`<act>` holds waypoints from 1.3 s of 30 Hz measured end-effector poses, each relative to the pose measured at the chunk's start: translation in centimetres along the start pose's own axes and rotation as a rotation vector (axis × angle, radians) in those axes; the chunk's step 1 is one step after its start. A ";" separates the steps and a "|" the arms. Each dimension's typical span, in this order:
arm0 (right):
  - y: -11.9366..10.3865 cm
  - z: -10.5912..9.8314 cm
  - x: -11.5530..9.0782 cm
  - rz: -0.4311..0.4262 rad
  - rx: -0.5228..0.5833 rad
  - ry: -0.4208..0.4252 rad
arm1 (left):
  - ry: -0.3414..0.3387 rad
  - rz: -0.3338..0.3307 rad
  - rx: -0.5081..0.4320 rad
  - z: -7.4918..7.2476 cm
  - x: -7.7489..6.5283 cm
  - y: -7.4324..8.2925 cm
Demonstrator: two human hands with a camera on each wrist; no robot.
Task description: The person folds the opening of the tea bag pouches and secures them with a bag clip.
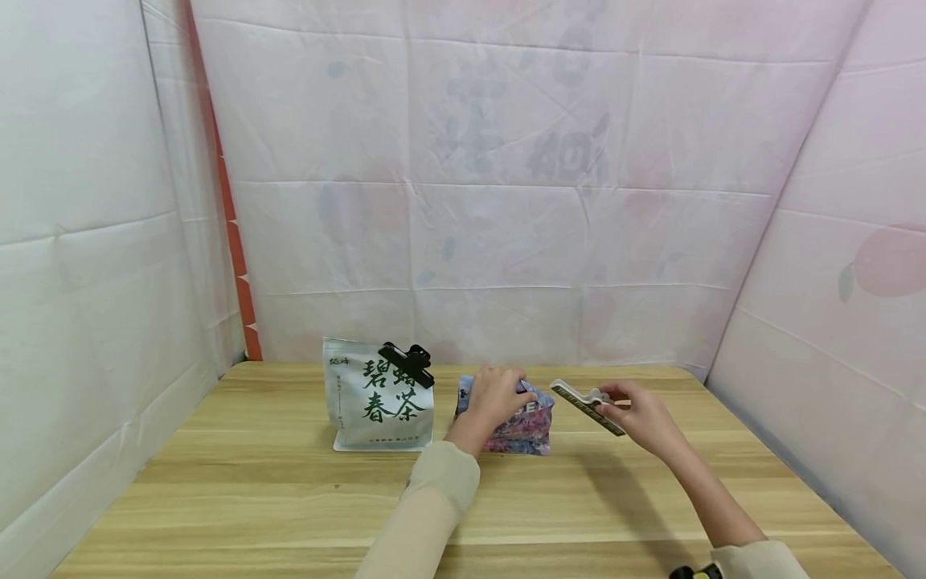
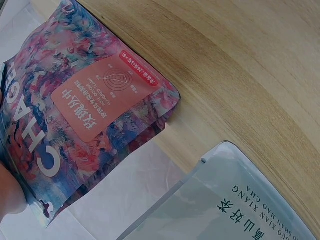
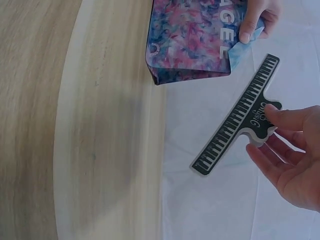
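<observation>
My left hand [image 1: 493, 400] grips the top of a pink, blue and purple tea pouch [image 1: 526, 425], which stands on the table. In the right wrist view the pouch's top edge is folded over, with a pale blue corner [image 3: 243, 51] showing beside the thumb. To the right of the pouch, my right hand [image 1: 644, 416] pinches a long clip [image 3: 235, 117] by its handle, between thumb and fingers. The clip bears a black and white piano-key pattern and the word "music". It is held tilted above the table, apart from the pouch.
A pale green tea pouch [image 1: 362, 414] with dark green characters stands to the left. A black clip [image 1: 408, 366] sits slanted on its top right corner. Beneath everything is a wooden table [image 1: 275, 498], with white printed cloth [image 1: 492, 241] hanging behind and on both sides.
</observation>
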State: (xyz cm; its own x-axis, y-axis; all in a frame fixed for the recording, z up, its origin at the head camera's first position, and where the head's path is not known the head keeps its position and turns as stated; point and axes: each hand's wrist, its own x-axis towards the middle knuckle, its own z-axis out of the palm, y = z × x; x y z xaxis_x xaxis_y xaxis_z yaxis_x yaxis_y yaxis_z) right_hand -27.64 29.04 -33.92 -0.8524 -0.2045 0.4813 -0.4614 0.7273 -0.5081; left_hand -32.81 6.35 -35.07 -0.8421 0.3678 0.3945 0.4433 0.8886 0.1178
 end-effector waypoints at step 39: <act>-2.0 2.4 2.6 -0.081 0.136 0.216 | 0.021 0.009 0.003 0.4 0.2 -0.1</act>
State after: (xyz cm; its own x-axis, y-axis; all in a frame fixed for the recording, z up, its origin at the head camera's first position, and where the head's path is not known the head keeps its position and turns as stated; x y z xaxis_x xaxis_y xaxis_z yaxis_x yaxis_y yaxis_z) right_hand -29.51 25.49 -33.37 -0.7455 -0.1036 0.6584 -0.5675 0.6167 -0.5455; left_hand -33.11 6.46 -35.33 -0.8314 0.3700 0.4146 0.4498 0.8862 0.1111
